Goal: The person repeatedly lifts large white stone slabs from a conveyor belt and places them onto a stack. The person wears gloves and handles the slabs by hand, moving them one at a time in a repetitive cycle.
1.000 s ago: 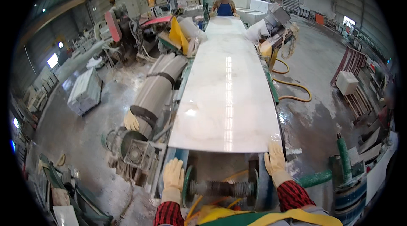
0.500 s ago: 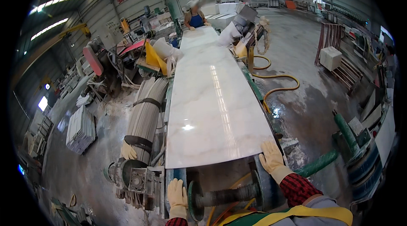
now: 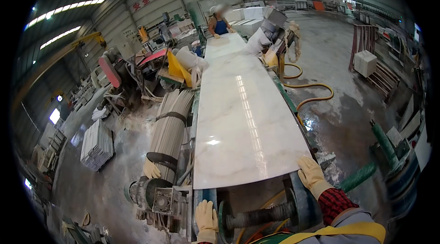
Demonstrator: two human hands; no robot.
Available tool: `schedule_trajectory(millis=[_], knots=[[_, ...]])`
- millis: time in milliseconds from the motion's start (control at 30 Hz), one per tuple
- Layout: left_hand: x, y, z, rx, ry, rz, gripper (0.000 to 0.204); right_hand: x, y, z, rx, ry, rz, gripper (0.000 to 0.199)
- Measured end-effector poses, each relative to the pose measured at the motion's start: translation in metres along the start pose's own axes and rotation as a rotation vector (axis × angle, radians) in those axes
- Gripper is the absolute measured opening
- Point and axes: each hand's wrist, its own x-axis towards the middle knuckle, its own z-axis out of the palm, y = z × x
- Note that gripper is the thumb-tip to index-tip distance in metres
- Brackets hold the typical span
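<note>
Hands: both wear pale yellow work gloves and I see them at the near end of the line, one each side of the roller.
Left hand [image 3: 206, 217]: near and low, fingers laid flat and loose on the blue frame edge [image 3: 205, 194] just below the slab's near left corner; it grips nothing and sits apart from the stone.
Roller [image 3: 259, 215]: dark ribbed shaft lying crosswise between my hands, just under the slab's near edge.
Marble slab [image 3: 243, 120]: long, white with faint grey veins, glossy, lying flat on the conveyor and running from near me to the far end of the line.
Right hand [image 3: 311, 174]: fingers extended and pressed against the slab's near right corner, touching its edge, not closed around it; red plaid cuff behind the glove.
Left side: bundle of pale strips [image 3: 170, 125] strapped beside the conveyor, grey motor [image 3: 160, 200] near its near end.
Right side: yellow hose [image 3: 311, 90] curled on the wet floor.
Far end: another person [image 3: 220, 25] stands at the slab's far edge.
</note>
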Motion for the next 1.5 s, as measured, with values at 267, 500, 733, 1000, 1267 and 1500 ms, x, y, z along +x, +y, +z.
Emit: schedule_trajectory(millis=[267,500,733,1000,1267,1500], knots=[[0.007,-0.016,0.003,-0.050,0.011,-0.067,0.033,0.006,-0.009,-0.005,0.035,0.002,-0.014,0.033],[0.090,-0.039,0.026,-0.114,0.134,0.045,0.041,-0.006,0.000,-0.010,0.019,-0.099,0.097,0.042],[0.065,-0.059,0.076,0.142,-0.115,-0.047,0.062,-0.015,0.002,0.004,0.037,-0.084,0.077,0.040],[0.067,-0.050,0.062,0.078,-0.217,-0.104,0.059,-0.014,-0.004,-0.013,0.027,-0.151,0.098,0.041],[0.068,-0.048,0.056,-0.034,-0.106,-0.038,0.053,-0.015,-0.010,-0.010,-0.034,-0.111,0.098,0.042],[0.062,-0.055,0.052,0.017,-0.034,0.000,0.059,-0.007,-0.015,-0.011,0.021,-0.056,0.034,0.036]])
